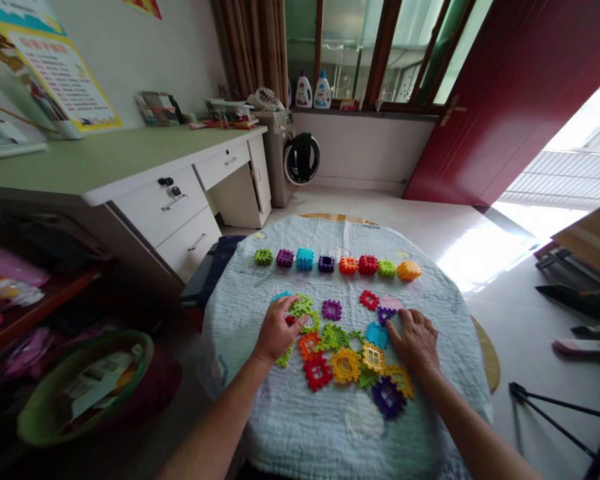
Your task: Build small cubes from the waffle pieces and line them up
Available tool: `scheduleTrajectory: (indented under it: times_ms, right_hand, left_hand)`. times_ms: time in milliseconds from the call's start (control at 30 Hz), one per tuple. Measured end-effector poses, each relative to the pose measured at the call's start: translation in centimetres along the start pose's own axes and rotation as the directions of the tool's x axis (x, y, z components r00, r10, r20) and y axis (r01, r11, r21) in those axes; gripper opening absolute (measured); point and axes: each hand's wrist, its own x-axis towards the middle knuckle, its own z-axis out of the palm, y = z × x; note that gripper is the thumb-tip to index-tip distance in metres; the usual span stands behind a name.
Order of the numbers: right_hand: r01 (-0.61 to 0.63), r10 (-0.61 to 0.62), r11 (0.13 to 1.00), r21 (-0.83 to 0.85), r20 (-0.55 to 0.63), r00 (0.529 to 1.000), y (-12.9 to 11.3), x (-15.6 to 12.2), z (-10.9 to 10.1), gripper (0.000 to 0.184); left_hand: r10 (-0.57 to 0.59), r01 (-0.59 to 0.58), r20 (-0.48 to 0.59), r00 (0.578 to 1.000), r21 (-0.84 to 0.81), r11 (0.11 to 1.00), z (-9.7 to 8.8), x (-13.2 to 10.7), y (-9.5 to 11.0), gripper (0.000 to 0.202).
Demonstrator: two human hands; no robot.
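- L hand: fingers wide, on green blk, left of pile
- R hand: fingers wide, on blue blk, right of pile
- Blk row beyond pile

Waffle blocks on quilted table

The bare left forearm reaches in from 7 o'clock and the bare right forearm from 5 o'clock, the left hand palm down with fingers pointing toward 2 o'clock, the right hand palm down, fingers toward 10 o'clock, both open and well apart.
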Motion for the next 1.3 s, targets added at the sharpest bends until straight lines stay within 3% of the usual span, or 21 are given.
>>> scheduleTrajectory:
  times_ms: [100,233,333,500,700,967,1300]
  right_hand:
    - [-0.003,0.003,1.000,-0.001,0.005,1.000,0.0,0.0,0.0,0.043]
    - [-0.010,0.010,1.000,-0.003,-0.001,1.000,0.0,0.1,0.0,0.044]
    - [-0.008,0.008,1.000,-0.002,0.000,1.000,-0.1,0.1,-0.1,0.043]
    - [-0.010,0.010,1.000,-0.013,0.004,1.000,-0.3,0.0,-0.3,0.040]
    - [-0.011,0.011,1.000,-0.009,-0.006,1.000,-0.4,-0.1,-0.4,0.038]
    - [-0.021,0.021,1.000,0.005,-0.003,1.000,-0.4,0.0,-0.4,0.038]
    - [0.000,0.000,1.000,-0.003,-0.006,1.000,-0.2,0.0,-0.3,0.040]
  left_hand:
    - [-0.022,0.027,-0.087,0.996,0.055,0.998,-0.9,-0.8,-1.3,0.037]
    - [-0.037,0.042,-0.089,0.995,0.056,0.998,-1.6,-1.9,-1.7,0.040]
    - [-0.077,0.078,-0.064,0.995,0.008,0.997,-1.8,-2.2,-0.7,0.046]
    - [-0.166,0.170,0.059,0.984,-0.088,0.981,-1.7,-1.8,1.1,0.035]
    - [-0.260,0.274,0.117,0.958,-0.120,0.954,-1.3,-1.9,1.2,0.035]
    - [-0.339,0.343,0.053,0.939,-0.180,0.922,-1.7,-1.9,0.7,0.033]
    - [-0.401,0.372,-0.114,0.909,-0.212,0.904,-1.7,-1.7,-0.6,0.031]
